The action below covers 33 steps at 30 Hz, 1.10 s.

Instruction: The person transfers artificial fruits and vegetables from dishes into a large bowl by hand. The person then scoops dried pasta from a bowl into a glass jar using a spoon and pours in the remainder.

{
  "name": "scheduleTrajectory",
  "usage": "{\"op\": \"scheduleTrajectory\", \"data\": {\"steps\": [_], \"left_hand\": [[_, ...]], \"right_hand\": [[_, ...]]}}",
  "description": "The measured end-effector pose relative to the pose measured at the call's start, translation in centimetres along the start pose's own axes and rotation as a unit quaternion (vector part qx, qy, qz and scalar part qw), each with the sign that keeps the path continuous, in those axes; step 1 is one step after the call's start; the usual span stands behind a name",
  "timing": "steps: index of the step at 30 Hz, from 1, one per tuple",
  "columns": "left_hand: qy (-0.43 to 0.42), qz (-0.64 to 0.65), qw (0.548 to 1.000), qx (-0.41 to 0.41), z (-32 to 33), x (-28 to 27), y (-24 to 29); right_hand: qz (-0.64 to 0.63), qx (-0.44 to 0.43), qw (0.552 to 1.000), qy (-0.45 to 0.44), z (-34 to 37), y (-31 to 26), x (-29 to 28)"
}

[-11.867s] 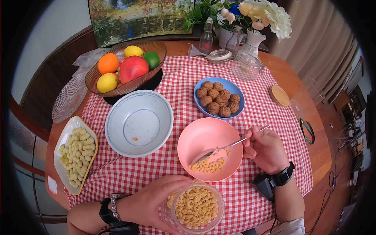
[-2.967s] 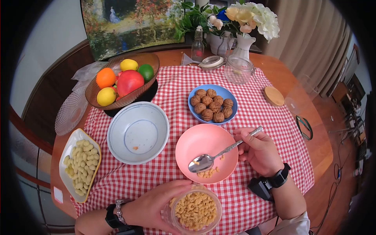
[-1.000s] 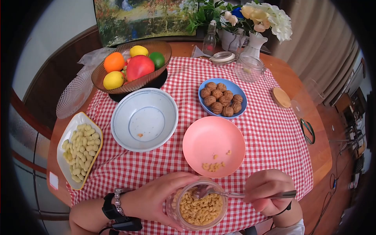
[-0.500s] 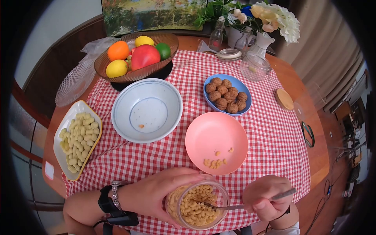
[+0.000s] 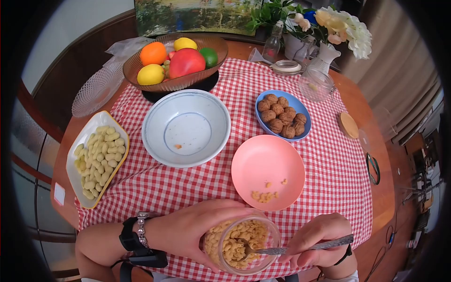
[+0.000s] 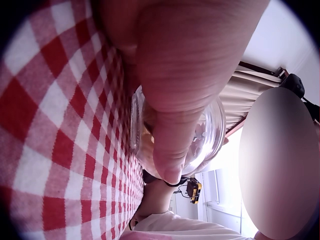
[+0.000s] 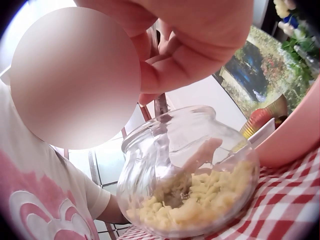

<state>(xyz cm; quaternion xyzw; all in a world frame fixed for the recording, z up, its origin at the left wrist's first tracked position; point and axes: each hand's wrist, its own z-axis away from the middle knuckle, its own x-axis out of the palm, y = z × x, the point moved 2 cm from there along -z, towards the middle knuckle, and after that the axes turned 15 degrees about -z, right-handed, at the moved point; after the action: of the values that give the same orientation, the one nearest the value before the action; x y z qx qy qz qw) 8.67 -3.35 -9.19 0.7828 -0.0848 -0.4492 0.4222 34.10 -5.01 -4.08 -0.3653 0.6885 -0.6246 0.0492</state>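
My left hand [image 5: 185, 232] grips the side of a clear glass jar [image 5: 276, 239] at the front of the table, thumb and fingers spread round it. Elbow macaroni [image 5: 235, 237] fills part of the jar, banked to the left, with bare glass at the right. My right hand [image 5: 322, 239] pinches the patterned handle of a metal spoon [image 5: 331, 243]; its bowl sits among the macaroni. Through the glass, the right wrist view shows the spoon deep in the macaroni [image 7: 215, 195]. Just behind the jar stands a pink bowl [image 5: 263, 160] with a few loose pieces of macaroni.
Left of the pink bowl is a white-blue bowl [image 5: 150, 127] with a crumb in it. A dish of peanuts [image 5: 101, 160], a glass fruit bowl [image 5: 136, 82], a blue plate of walnuts [image 5: 286, 117] and an open glass jar [image 5: 315, 84] stand around on the checked cloth [image 5: 155, 197].
The spoon has gone from the pink bowl into the jar. Less macaroni lies in the pink bowl than at first. In the jar, macaroni has shifted left; the left hand keeps its hold.
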Motion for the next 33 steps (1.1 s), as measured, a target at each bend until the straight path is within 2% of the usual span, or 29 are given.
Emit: {"op": "scheduleTrajectory", "data": {"steps": [3, 5, 7, 9, 10, 13, 18, 19, 21, 28, 30, 33], "left_hand": [[-0.003, -0.005, 1.0, -0.004, 0.1, -0.1, 0.2], [0.0, -0.008, 1.0, 0.0, 0.2, -0.1, 0.1], [0.009, -0.003, 1.0, 0.011, 0.2, 0.0, -0.1], [0.012, -0.001, 1.0, 0.012, 0.2, 0.1, -0.1], [0.014, 0.001, 1.0, 0.013, 0.2, 0.1, -0.2], [0.009, 0.004, 1.0, -0.007, 0.4, 0.4, -0.4], [0.003, -0.002, 1.0, -0.013, 0.5, 0.2, -0.2], [0.006, -0.015, 1.0, -0.011, 0.5, 0.2, -0.2], [0.017, -0.003, 1.0, -0.002, 0.4, 0.4, -0.2], [0.017, 0.002, 1.0, 0.0, 0.4, 0.3, -0.1], [0.018, 0.004, 1.0, 0.0, 0.4, 0.4, -0.1], [0.019, 0.005, 1.0, 0.002, 0.5, 0.4, -0.2]], "right_hand": [[-0.015, 0.027, 0.999, 0.02, 0.4, 0.1, -0.2], [0.029, 0.021, 0.999, -0.021, 0.8, 0.2, -0.8], [0.062, -0.009, 0.997, -0.034, 0.6, 0.2, -0.8], [0.264, -0.134, 0.953, -0.062, 0.2, -0.2, -0.1], [0.301, -0.181, 0.936, -0.035, 0.4, 0.4, 0.1], [0.342, -0.179, 0.92, -0.067, 0.3, -0.8, 0.3], [0.396, -0.192, 0.896, -0.062, 0.4, -1.4, 0.6], [0.398, -0.19, 0.895, -0.062, 0.4, -1.3, 0.4], [0.341, -0.173, 0.923, -0.042, 0.6, -1.4, 0.0], [0.284, -0.118, 0.952, 0.009, 1.1, -0.7, -0.5], [0.183, -0.119, 0.972, 0.092, 1.2, 0.1, -0.7], [0.164, -0.094, 0.976, 0.112, 0.6, 0.2, -0.5]]}}
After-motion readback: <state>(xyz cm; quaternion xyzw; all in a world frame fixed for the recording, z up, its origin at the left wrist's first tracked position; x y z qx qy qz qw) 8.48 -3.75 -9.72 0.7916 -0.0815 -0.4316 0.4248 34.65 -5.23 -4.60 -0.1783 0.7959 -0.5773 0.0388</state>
